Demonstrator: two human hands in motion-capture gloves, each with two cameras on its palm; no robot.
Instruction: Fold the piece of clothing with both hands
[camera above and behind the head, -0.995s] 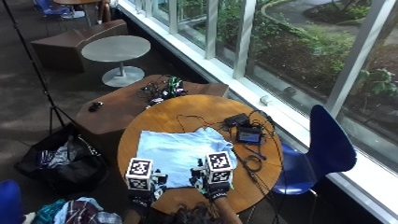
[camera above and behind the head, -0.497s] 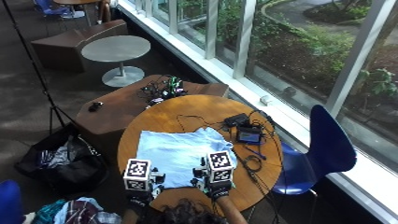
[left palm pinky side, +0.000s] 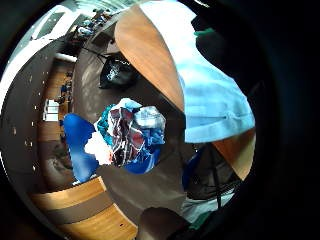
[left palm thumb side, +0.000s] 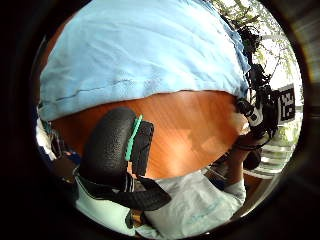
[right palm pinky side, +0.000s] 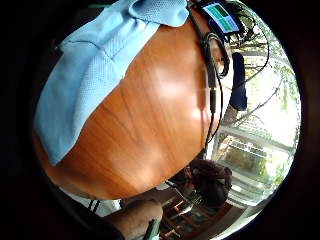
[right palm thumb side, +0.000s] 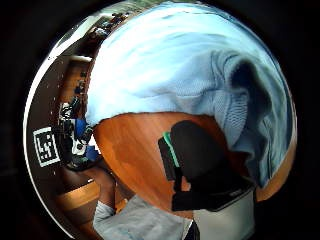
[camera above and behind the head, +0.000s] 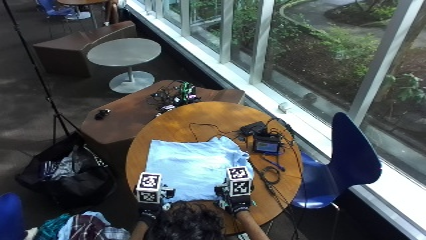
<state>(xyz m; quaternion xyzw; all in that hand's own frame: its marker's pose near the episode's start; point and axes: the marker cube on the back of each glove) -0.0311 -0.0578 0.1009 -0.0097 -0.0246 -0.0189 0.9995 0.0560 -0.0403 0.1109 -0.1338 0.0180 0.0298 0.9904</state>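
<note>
A light blue T-shirt (camera above and behind the head: 193, 165) lies spread flat on the round wooden table (camera above and behind the head: 200, 120). Its hem (left palm thumb side: 125, 85) is toward the person. My left hand (camera above and behind the head: 150, 210) is at the table's near edge, just short of the hem's left part. In its palm view the left thumb (left palm thumb side: 112, 150) hovers over bare wood without touching cloth. My right hand (camera above and behind the head: 238, 202) is at the near edge by the hem's right corner. The right thumb (right palm thumb side: 200, 155) also sits over bare wood, beside the shirt (right palm thumb side: 190, 75). Neither hand holds the cloth.
A small device with tangled cables (camera above and behind the head: 266, 142) lies on the table to the right of the shirt. A blue chair (camera above and behind the head: 346, 160) stands at the right. On the floor to the left are a black bag (camera above and behind the head: 63, 172) and a pile of clothes (left palm pinky side: 132, 132).
Both hands have drawn slightly back toward the table's near edge. The shirt lies as it did before.
</note>
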